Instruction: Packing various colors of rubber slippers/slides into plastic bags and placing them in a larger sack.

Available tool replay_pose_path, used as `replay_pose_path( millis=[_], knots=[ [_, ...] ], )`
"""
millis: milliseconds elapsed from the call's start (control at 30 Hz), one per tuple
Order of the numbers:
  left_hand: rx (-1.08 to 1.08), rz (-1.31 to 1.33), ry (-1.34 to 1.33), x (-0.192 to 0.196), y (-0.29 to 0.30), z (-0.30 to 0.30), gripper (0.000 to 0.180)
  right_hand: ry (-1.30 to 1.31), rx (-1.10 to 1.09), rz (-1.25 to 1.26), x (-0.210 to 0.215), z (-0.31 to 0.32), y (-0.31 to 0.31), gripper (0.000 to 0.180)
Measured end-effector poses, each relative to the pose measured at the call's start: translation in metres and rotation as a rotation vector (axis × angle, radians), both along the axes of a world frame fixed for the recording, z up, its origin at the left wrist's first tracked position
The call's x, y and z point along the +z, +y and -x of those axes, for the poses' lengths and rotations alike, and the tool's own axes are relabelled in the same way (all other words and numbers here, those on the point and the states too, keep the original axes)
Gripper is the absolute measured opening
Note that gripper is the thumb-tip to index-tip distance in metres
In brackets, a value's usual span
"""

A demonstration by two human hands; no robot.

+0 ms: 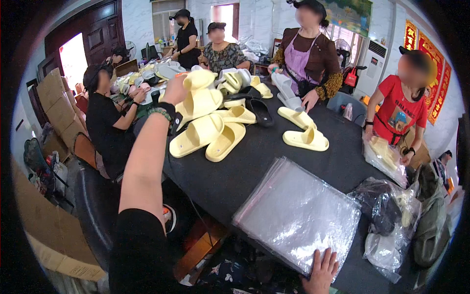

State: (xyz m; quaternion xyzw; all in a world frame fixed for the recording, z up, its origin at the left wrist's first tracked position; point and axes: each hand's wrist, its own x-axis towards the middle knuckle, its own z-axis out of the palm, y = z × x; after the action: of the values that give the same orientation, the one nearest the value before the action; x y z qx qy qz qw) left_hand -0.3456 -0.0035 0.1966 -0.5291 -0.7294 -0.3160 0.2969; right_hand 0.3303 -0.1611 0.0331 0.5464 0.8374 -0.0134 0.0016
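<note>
My left hand [175, 90] reaches over the far left part of the pile, closed at the edge of a yellow slipper [200, 79]; its fingertips are mostly hidden. Below it lie more yellow slippers, among them a front one [197, 135] and its neighbour [226, 142]. A black slipper [261, 112] shows at the pile's right side. Near the front edge of the black-covered table, my right hand [321, 272] rests with fingers spread on a stack of clear plastic bags [301, 210].
Apart from the pile lies a pair of yellow slippers [306, 139]. A person in purple apron [299, 61] handles grey slippers [285, 90]. Someone in red [402, 105] bags yellow slippers. Filled bags [391, 220] lie at right; cardboard boxes [58, 108] stand left.
</note>
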Motion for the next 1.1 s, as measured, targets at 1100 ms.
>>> replay_pose_path(
  millis=[1100],
  knots=[
    [-0.904,0.662,-0.001,-0.194,-0.131,-0.448,0.058,0.167,0.010,0.045,-0.018,-0.018,0.010,0.105]
  ],
)
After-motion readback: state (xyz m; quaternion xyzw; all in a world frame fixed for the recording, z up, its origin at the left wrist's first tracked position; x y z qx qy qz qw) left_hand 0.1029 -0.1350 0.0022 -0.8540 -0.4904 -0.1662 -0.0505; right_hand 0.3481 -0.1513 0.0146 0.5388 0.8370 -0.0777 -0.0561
